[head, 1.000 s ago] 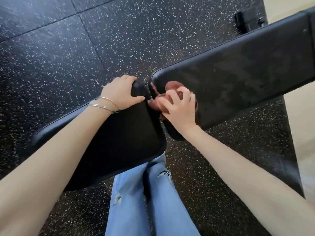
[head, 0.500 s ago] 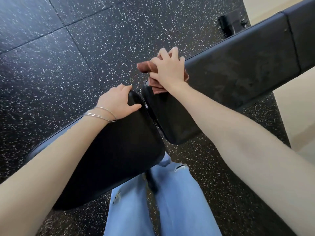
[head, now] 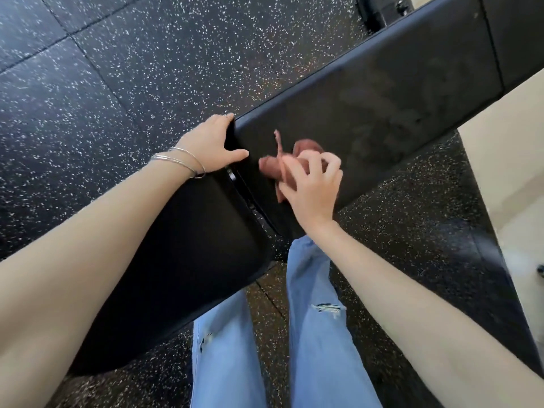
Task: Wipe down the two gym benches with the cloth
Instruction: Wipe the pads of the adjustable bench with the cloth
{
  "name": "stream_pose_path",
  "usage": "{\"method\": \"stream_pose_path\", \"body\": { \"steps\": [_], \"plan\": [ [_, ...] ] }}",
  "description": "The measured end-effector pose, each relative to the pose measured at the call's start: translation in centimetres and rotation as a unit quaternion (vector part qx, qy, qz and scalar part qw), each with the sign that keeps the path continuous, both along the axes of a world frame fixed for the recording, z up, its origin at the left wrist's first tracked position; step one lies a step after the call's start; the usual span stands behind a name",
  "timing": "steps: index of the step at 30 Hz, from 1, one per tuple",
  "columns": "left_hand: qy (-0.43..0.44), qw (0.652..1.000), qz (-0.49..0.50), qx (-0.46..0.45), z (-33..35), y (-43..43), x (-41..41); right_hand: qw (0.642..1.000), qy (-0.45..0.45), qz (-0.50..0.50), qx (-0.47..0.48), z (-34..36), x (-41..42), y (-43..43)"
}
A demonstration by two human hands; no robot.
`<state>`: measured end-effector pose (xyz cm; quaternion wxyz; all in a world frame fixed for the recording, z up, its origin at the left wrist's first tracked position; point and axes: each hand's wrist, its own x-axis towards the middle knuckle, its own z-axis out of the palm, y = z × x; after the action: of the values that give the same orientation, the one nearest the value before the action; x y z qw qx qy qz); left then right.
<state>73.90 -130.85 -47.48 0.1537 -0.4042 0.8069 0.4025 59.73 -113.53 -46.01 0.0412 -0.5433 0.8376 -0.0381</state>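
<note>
Now in hand: wiping the near end of the bench (head: 382, 92), by my reading; the cloth (head: 275, 167) sits on the long back pad, just right of the gap to the seat pad (head: 191, 260).
Next move: probably a sweep rightward along the long pad, where dull streaks show. That calls for flattening the bunched cloth and pressing evenly. A second bench is not in view.
Left grip (head: 210, 145): open and spread, with the fingers laid along the end edge of the long pad and the thumb stretched onto its top. It holds nothing and seems to brace. Thin bangles (head: 179, 160) ring the wrist.
Cloth: reddish-brown and crumpled, on the pad top just right of the left thumb, with a loose tail sticking up.
Right grip (head: 313, 187): closed, fingers curled round the cloth and pressing it to the pad. It is blurred, so the exact finger hold is unclear.
</note>
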Motion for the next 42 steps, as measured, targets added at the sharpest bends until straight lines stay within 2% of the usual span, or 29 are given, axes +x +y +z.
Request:
{"method": "stream_pose_path", "body": {
  "steps": [3, 5, 7, 9, 11, 14, 17, 19, 21, 22, 24, 26, 28, 29, 31, 34, 36, 37, 38, 39, 40, 41, 42],
  "plan": [
    [0.017, 1.0, 0.005, -0.023, 0.0, 0.2, -1.6, 0.988, -0.011, 0.151, 0.004, 0.5, -1.7, 3.8],
    [0.026, 0.999, -0.001, -0.041, 0.0, 0.6, -2.8, 0.99, 0.011, 0.142, 0.012, 0.6, -5.9, 4.1],
    [0.031, 0.998, -0.005, -0.06, -0.1, 0.7, -3.8, 0.998, 0.038, -0.037, 0.028, 0.6, -9.8, 3.7],
    [0.026, 0.997, -0.007, -0.069, -0.1, 0.6, -4.4, 0.968, 0.038, -0.245, 0.025, 0.5, -11.4, 3.5],
    [0.017, 0.997, -0.003, -0.071, -0.2, 0.5, -4.8, 0.954, 0.035, -0.297, 0.014, 0.5, -9.5, 3.5],
    [0.014, 0.997, -0.006, -0.075, -0.2, 0.5, -5.5, 0.973, 0.018, -0.226, -0.032, 0.0, -2.3, 5.2],
    [0.01, 0.997, 0.006, -0.082, -0.3, 0.8, -6.0, 0.997, -0.013, -0.063, -0.048, -0.2, 5.2, 8.1],
    [0.009, 0.996, 0.013, -0.091, -0.4, 1.0, -6.2, 0.996, -0.015, 0.041, -0.072, -0.1, 4.1, 9.1],
    [0.008, 0.995, 0.012, -0.097, -0.6, 1.0, -6.4, 0.995, -0.027, 0.064, -0.075, 0.0, -0.6, 9.0],
    [0.007, 0.995, 0.012, -0.098, -0.6, 0.9, -6.5, 0.997, -0.015, 0.042, -0.059, -0.1, -3.2, 8.6],
    [0.005, 0.995, 0.012, -0.096, -0.7, 1.0, -6.6, 0.994, 0.01, -0.105, -0.005, -0.2, -7.5, 7.4],
    [0.005, 0.996, 0.009, -0.089, -0.8, 1.3, -6.6, 0.961, 0.019, -0.277, 0.014, -0.6, -8.8, 6.0],
    [0.004, 0.997, -0.003, -0.076, -0.7, 1.3, -6.5, 0.941, 0.009, -0.338, 0.003, -0.5, -6.6, 5.0],
    [0.003, 0.997, -0.013, -0.07, -0.6, 1.2, -6.5, 0.943, 0.004, -0.332, -0.008, -0.6, -4.9, 5.0],
    [0.0, 0.998, -0.028, -0.064, -0.5, 0.7, -6.5, 0.965, -0.008, -0.259, -0.027, -0.6, -0.6, 6.1],
    [0.0, 0.997, -0.029, -0.067, -0.6, 0.2, -6.2, 0.999, -0.004, -0.027, -0.047, -0.6, 2.9, 8.3],
    [0.007, 0.997, -0.027, -0.071, -0.7, 0.3, -5.9, 0.985, 0.022, 0.165, -0.052, -0.5, 0.6, 9.2],
    [0.011, 0.997, -0.028, -0.073, -0.8, 0.3, -5.9, 0.974, 0.029, 0.219, -0.048, -0.5, -1.6, 9.3],
    [0.014, 0.997, -0.029, -0.074, -0.9, 0.4, -5.9, 0.973, 0.03, 0.225, -0.045, -0.4, -4.0, 9.2],
    [0.016, 0.997, -0.031, -0.075, -0.9, 0.4, -5.9, 0.984, 0.024, 0.174, -0.038, -0.3, -6.4, 8.9],
    [0.02, 0.996, -0.033, -0.074, -1.0, 0.4, -5.9, 0.997, 0.016, 0.074, -0.023, -0.1, -8.1, 8.2],
    [0.024, 0.996, -0.035, -0.074, -1.1, 0.3, -6.0, 0.999, 0.013, -0.052, 0.0, 0.0, -9.2, 7.2],
    [0.027, 0.996, -0.035, -0.073, -1.2, 0.3, -6.0, 0.985, 0.011, -0.171, 0.022, -0.1, -9.5, 6.1]
  ]
}}
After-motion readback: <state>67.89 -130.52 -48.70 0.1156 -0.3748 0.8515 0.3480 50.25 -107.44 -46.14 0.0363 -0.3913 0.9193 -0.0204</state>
